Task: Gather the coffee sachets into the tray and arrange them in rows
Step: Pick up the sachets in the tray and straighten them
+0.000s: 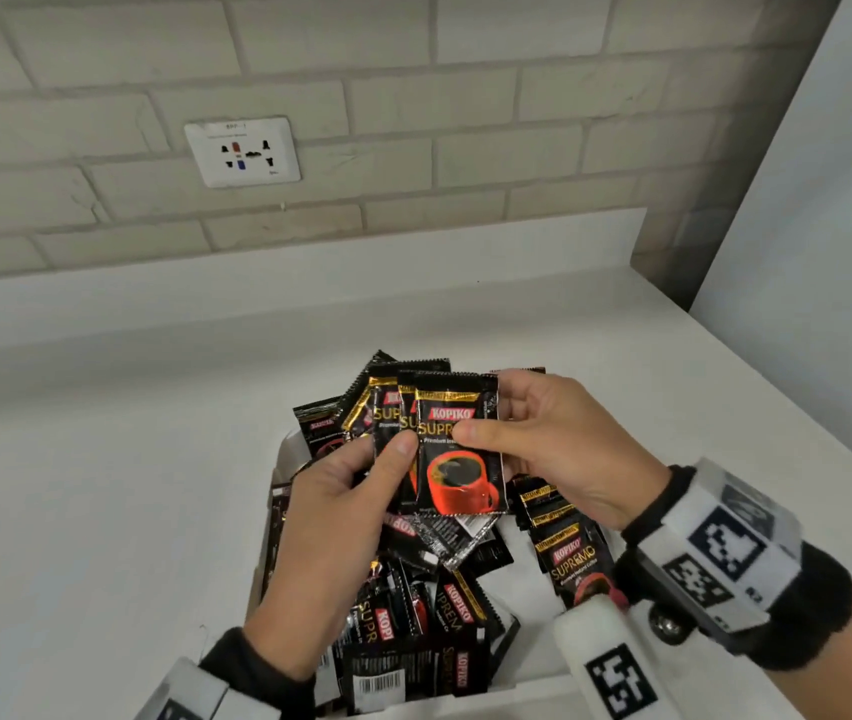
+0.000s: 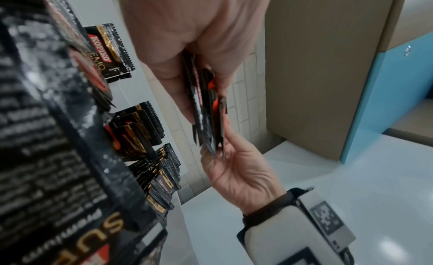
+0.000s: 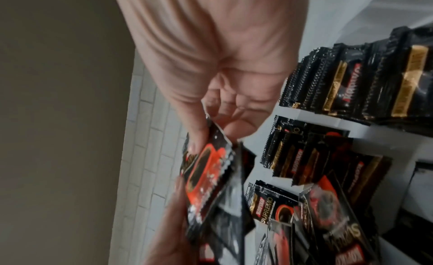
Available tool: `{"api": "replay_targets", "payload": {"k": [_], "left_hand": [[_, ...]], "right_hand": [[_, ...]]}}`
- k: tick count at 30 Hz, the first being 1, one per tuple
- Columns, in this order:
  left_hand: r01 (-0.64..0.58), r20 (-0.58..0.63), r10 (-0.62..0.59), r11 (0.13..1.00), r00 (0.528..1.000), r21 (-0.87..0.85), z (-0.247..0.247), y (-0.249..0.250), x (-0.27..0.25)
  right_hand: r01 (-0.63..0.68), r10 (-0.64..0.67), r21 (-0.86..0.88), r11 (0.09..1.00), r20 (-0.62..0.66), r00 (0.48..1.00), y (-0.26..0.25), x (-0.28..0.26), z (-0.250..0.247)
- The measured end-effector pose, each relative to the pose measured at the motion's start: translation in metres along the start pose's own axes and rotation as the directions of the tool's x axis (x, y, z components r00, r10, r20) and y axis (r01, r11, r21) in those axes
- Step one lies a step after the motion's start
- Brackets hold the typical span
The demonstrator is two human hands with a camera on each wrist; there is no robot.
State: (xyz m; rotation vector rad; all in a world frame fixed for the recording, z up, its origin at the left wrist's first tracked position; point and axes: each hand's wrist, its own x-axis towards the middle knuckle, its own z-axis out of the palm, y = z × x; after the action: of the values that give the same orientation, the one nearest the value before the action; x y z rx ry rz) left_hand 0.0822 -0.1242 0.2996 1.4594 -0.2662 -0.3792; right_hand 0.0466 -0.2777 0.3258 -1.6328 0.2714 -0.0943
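Both hands hold a fanned stack of black Kopiko coffee sachets (image 1: pixel 387 407) above a white tray (image 1: pixel 270 511). My left hand (image 1: pixel 387 459) grips the stack from the left, thumb on its face. My right hand (image 1: pixel 491 423) pinches the front sachet (image 1: pixel 460 470), printed with a red cup, at its right edge. In the left wrist view the stack (image 2: pixel 206 111) is edge-on between the left hand (image 2: pixel 199 65) and right hand (image 2: pixel 234 167). Loose sachets (image 1: pixel 444 615) fill the tray. Upright rows of sachets (image 3: pixel 351 84) stand along its right side (image 1: pixel 564 543).
The tray sits on a white counter (image 1: pixel 101 485) against a pale brick wall with a socket plate (image 1: pixel 243 151). A white panel (image 1: pixel 803 252) closes off the counter's right side. Bare counter lies to the tray's left and behind it.
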Motion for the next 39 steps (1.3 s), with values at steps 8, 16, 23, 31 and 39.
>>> {"api": "replay_targets", "payload": {"k": [8, 16, 23, 31, 39], "left_hand": [[-0.008, 0.131, -0.016, 0.984, 0.991, 0.177, -0.005, 0.003, -0.001], [-0.138, 0.13, 0.093, 0.902, 0.987, 0.408, -0.02, 0.018, 0.01], [-0.243, 0.125, 0.209, 0.839, 0.97, 0.487, -0.027, 0.048, 0.023], [-0.191, 0.054, 0.187, 0.877, 0.981, 0.442, -0.039, 0.07, 0.034], [-0.136, -0.02, 0.167, 0.863, 0.986, 0.486, -0.076, 0.075, 0.044]], "right_hand": [[0.007, -0.018, -0.107, 0.994, -0.104, 0.994, 0.012, 0.001, 0.01], [0.371, -0.334, -0.641, 0.673, 0.184, 0.924, -0.031, 0.001, -0.004], [0.499, -0.331, -0.671, 0.548, 0.373, 0.867, -0.074, 0.027, 0.0], [0.393, -0.188, -0.577, 0.716, 0.383, 0.904, -0.098, 0.055, -0.015], [0.252, -0.247, -0.759, 0.6, 0.124, 0.961, -0.091, 0.084, -0.048]]}}
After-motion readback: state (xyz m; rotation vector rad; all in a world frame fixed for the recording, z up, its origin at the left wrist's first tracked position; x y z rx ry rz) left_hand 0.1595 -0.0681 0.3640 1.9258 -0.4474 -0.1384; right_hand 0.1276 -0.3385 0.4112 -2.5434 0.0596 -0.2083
